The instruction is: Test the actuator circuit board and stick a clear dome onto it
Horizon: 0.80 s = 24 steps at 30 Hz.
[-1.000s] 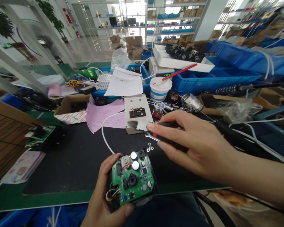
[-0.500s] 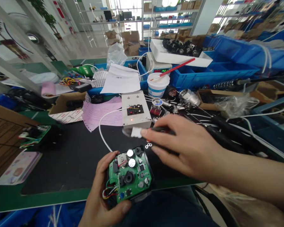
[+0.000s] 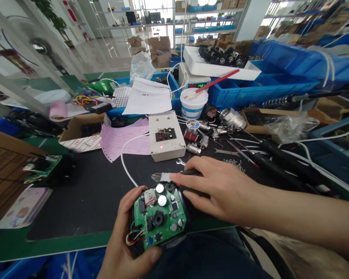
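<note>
My left hand (image 3: 128,228) grips a device with an exposed green circuit board (image 3: 165,217), thumb on the near edge and fingers along the left side. Round capacitors, a black buzzer-like part and coloured wires show on the board. A white cable (image 3: 125,162) runs from behind the device to a beige box (image 3: 167,151) with a small lit red light. Just beyond the board's far right corner, my right hand (image 3: 212,186) is closed around pliers (image 3: 163,177) with dark handles. Their metal jaws point left above the black mat, and a white patch covers part of the head.
Small wrenches (image 3: 227,152), metal fittings (image 3: 194,148) and a solder spool (image 3: 192,124) lie beyond my right hand. Black-handled tools (image 3: 282,170) rest at the right. A white tub (image 3: 194,104) with a red brush stands behind. Another board assembly (image 3: 46,168) sits at the left.
My right hand has come down and nearer with the pliers, so their jaws are now close to the board's far edge. My left hand and the device have stayed put.
</note>
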Available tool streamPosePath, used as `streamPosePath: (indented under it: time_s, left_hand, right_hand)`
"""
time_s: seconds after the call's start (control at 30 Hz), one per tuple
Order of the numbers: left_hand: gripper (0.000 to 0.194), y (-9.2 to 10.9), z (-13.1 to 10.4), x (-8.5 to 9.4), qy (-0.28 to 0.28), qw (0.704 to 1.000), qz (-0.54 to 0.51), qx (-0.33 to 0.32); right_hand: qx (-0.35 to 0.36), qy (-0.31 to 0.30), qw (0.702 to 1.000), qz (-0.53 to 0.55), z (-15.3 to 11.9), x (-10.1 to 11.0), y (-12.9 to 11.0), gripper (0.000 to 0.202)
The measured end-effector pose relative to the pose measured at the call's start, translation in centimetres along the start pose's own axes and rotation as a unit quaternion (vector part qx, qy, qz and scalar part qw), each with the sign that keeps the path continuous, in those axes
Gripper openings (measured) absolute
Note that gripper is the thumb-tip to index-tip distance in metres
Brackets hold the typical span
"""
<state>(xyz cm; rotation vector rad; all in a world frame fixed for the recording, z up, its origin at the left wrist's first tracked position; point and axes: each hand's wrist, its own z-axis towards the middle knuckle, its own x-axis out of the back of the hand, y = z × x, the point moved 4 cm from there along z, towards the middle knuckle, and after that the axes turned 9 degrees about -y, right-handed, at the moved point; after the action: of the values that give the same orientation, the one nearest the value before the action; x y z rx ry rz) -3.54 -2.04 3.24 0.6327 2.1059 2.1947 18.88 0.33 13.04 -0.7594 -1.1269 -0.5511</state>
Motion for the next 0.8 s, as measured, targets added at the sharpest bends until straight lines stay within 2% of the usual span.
streamPosePath:
  time_s: [0.13, 0.23, 0.33, 0.43, 0.5, 0.57, 0.67, 0.8]
  left_hand:
    - [0.078, -0.06, 0.03, -0.05, 0.008, 1.0, -0.013, 0.008]
    - [0.077, 0.01, 0.08, -0.01, 0.025, 1.0, -0.013, 0.001]
    - [0.079, 0.02, 0.08, 0.0, 0.035, 0.999, -0.021, 0.007]
    - [0.082, -0.01, 0.01, 0.04, 0.043, 0.998, -0.033, 0.018]
    - [0.082, -0.03, -0.05, 0.07, 0.046, 0.998, -0.033, 0.022]
    - [0.082, -0.07, -0.08, 0.11, 0.048, 0.998, -0.032, 0.022]
    - [0.082, -0.14, -0.08, 0.16, 0.045, 0.998, -0.032, 0.02]
    - [0.081, -0.2, -0.07, 0.19, 0.038, 0.999, -0.032, 0.024]
  right_hand:
    - [-0.003, 0.03, 1.0, 0.004, -0.1, -0.27, 0.22, 0.031]
    - [0.002, 0.005, 1.0, 0.006, -0.07, -0.71, 0.18, 0.03]
    - [-0.002, 0.023, 1.0, 0.008, -0.18, -0.58, 0.15, 0.031]
    - [0.001, 0.006, 1.0, 0.011, -0.35, -0.71, 0.12, 0.03]
    - [-0.002, 0.018, 1.0, 0.016, -0.48, -0.66, 0.22, 0.031]
    - [-0.004, 0.026, 0.999, 0.019, -0.53, -0.65, 0.33, 0.031]
    - [-0.002, 0.005, 1.0, 0.025, -0.41, -0.83, 0.37, 0.03]
    - [-0.002, 0.023, 1.0, 0.016, -0.33, -0.66, 0.34, 0.03]
